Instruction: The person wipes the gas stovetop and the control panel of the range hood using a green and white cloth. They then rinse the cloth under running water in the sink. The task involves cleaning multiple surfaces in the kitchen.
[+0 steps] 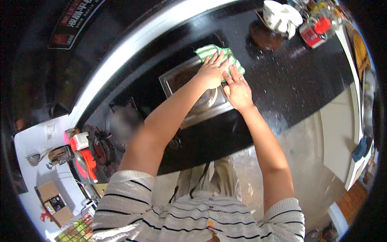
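Note:
A green-and-white striped cloth (207, 51) lies bunched over the far right corner of a square stainless steel panel (189, 121) set in the black countertop. My left hand (210, 76) rests on the cloth with its fingers stretched out and spread. Beside it, my right hand (240, 92) presses its extended fingers on the cloth's near right part, close to the left fingertips. Both hands lie flat rather than wrapped round anything. Under my left forearm, part of the panel is hidden; a round metal ring (207, 101) shows between my arms.
White cups (278, 18) stand at the far right next to a red packet (312, 36) and jars. A dark round object (264, 35) sits before the cups. Left of my arm are a blurred round shape (125, 123) and an orange-red utensil (86, 163). Light floor lies below the counter's near edge.

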Tool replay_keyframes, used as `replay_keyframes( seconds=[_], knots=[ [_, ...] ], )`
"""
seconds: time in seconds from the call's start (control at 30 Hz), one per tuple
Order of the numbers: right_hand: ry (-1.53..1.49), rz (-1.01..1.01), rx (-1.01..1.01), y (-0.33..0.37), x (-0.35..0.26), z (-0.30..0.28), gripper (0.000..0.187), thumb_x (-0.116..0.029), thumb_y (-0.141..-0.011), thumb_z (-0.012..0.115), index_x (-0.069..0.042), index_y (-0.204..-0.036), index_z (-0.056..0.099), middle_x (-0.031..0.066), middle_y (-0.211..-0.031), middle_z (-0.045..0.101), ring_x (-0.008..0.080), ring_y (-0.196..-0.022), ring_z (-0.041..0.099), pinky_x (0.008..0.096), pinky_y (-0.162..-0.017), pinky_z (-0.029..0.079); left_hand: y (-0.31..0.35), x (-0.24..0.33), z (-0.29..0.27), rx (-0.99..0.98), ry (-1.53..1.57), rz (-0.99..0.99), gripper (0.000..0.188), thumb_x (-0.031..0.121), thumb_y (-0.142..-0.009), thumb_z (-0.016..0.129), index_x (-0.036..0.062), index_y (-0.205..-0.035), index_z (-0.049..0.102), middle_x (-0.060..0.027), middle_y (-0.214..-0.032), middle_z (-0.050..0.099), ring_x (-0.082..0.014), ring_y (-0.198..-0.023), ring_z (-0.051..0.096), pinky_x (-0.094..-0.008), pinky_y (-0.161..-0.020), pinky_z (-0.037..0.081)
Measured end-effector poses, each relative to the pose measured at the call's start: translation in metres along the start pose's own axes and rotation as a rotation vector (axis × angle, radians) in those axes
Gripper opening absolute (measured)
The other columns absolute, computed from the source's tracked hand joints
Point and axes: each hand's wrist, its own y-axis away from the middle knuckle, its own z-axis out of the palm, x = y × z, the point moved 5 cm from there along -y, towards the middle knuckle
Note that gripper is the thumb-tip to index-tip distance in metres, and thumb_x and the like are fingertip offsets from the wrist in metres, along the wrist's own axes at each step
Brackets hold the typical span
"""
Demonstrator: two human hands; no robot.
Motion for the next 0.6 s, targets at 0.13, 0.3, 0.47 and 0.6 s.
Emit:
replay_keyframes(
  seconds=[0.13,0.3,0.47,0.6],
  knots=[
    [0.041,0.058,-0.096,0.103,-0.025,-0.028,0.059,-0.01,-0.074,0.056,-0.001,-0.131,0.047,0.0253,-0.142,0.036,0.0405,-0.134,0.033,0.0455,-0.112,0.028,0.067,0.082,0.024,0.15,0.01,0.196,0.059,0.015,-0.088,0.049,0.0039,-0.143,0.034,-0.0229,-0.153,0.017,-0.0422,-0.14,0.022,-0.0503,-0.115,0.017],
    [0.021,0.15,-0.198,0.179,-0.042,-0.032,0.069,-0.014,-0.067,0.062,0.001,-0.132,0.045,0.0276,-0.143,0.034,0.0404,-0.138,0.026,0.048,-0.114,0.023,0.134,0.137,0.043,0.209,0.101,0.202,0.056,0.021,-0.087,0.051,0.0064,-0.139,0.041,-0.0216,-0.15,0.026,-0.0428,-0.138,0.024,-0.0509,-0.114,0.018],
    [0.065,0.137,-0.129,0.103,-0.002,-0.031,0.065,-0.023,-0.079,0.054,0.0,-0.138,0.039,0.025,-0.149,0.027,0.0377,-0.14,0.024,0.0459,-0.115,0.021,0.051,0.095,0.025,0.273,0.063,0.174,0.055,0.024,-0.088,0.049,0.0091,-0.14,0.041,-0.0253,-0.151,0.023,-0.046,-0.137,0.023,-0.0523,-0.113,0.017],
    [0.198,0.082,-0.103,0.078,0.006,-0.029,0.065,-0.025,-0.082,0.052,-0.001,-0.141,0.035,0.0219,-0.151,0.025,0.0356,-0.141,0.022,0.0459,-0.116,0.016,0.02,0.079,0.027,0.277,0.09,0.148,0.055,0.019,-0.088,0.047,0.0053,-0.141,0.039,-0.0262,-0.152,0.019,-0.0418,-0.141,0.017,-0.0507,-0.115,0.015]
  ],
)
